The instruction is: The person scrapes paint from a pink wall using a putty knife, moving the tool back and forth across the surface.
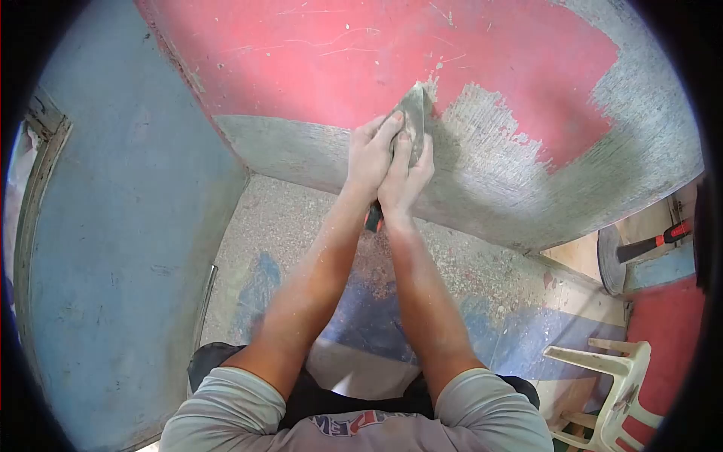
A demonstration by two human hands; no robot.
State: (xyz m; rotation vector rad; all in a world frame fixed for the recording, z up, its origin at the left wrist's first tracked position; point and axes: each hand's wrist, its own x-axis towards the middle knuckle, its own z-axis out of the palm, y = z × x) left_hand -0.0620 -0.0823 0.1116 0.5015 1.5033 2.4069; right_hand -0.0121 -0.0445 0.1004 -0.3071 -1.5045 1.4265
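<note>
Both my hands are wrapped round a scraper, with its wide, dust-coated metal blade (416, 113) pressed to the wall. My left hand (367, 160) is closed on the left side, its fingers lying along the blade. On the right side my right hand (407, 172) grips the tool too, fingers also up on the blade. Below my wrists the dark and orange end of the handle (373, 218) pokes out. Pink paint (361, 60) covers the wall ahead; a jagged bare grey patch (486, 124) begins right beside the blade. Pale dust coats my hands and forearms.
A blue panel (128, 218) stands close on my left. Paint flakes litter the speckled floor (294, 218). At the right are a cream plastic chair (625, 373), and a tool with a round grey disc (611, 262) and black-and-red handle.
</note>
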